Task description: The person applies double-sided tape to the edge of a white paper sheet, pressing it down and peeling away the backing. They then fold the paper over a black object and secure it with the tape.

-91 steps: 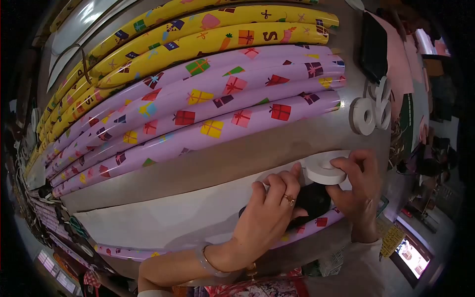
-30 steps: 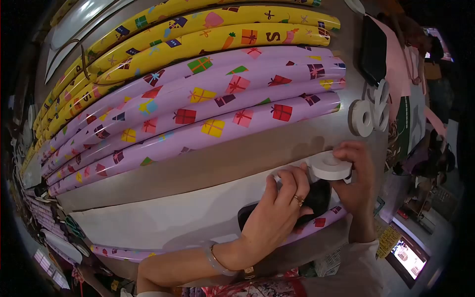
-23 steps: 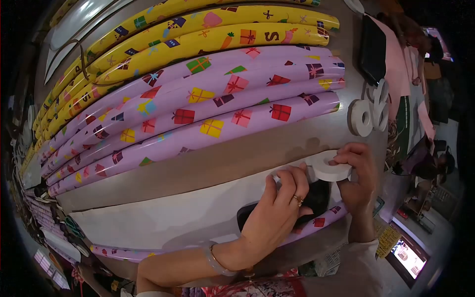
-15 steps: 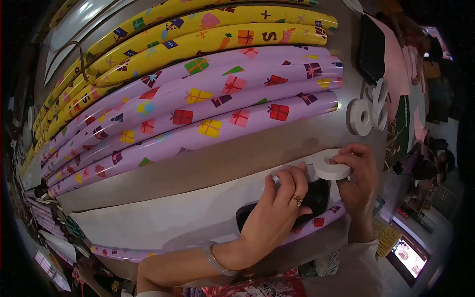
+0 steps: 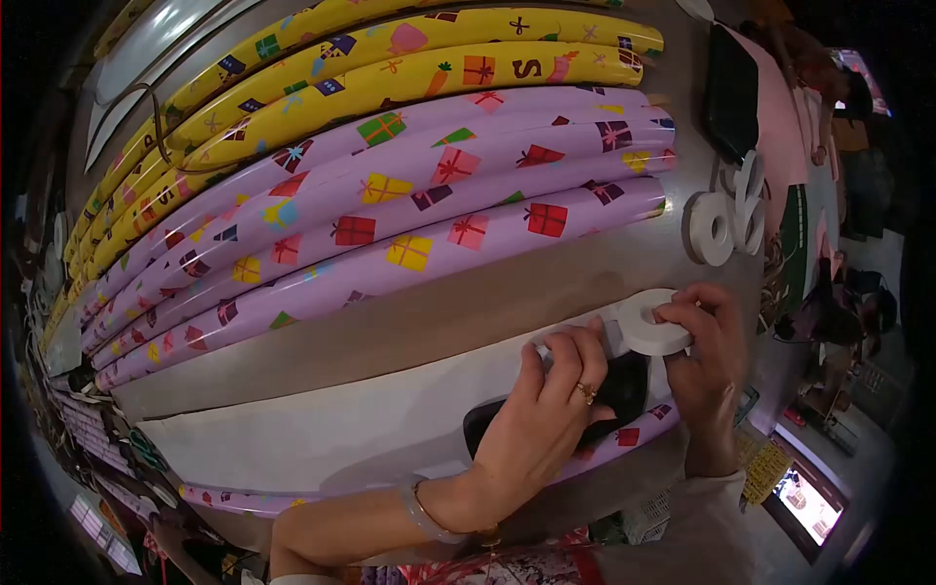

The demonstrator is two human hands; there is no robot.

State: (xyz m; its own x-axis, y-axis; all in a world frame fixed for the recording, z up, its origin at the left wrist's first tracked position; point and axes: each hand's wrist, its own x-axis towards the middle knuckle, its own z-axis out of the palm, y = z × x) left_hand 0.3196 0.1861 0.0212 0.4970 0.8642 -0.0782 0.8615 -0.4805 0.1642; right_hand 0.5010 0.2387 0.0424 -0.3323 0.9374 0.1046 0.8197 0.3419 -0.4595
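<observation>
My right hand [image 5: 710, 341] holds a white tape roll [image 5: 653, 324] at its rim, thumb and fingers closed round it. Left of it, my left hand [image 5: 558, 400], with a ring and a bracelet, bends its fingers over the white sheet [image 5: 322, 409]; what its fingertips grip is too small to tell. Beneath that hand lies a black flat object [image 5: 629, 385], partly covered. Along the sheet's near edge runs a purple patterned roll [image 5: 234, 501], partly hidden by my left forearm.
Purple gift-print rolls [image 5: 468, 230] and yellow rolls [image 5: 419, 78] lie side by side beyond the sheet. More tape rolls [image 5: 710, 229] sit at the right, near a black case [image 5: 731, 93]. Other people are at the far right.
The held tape roll has tilted slightly, showing more of its face. My left hand stays almost where it was.
</observation>
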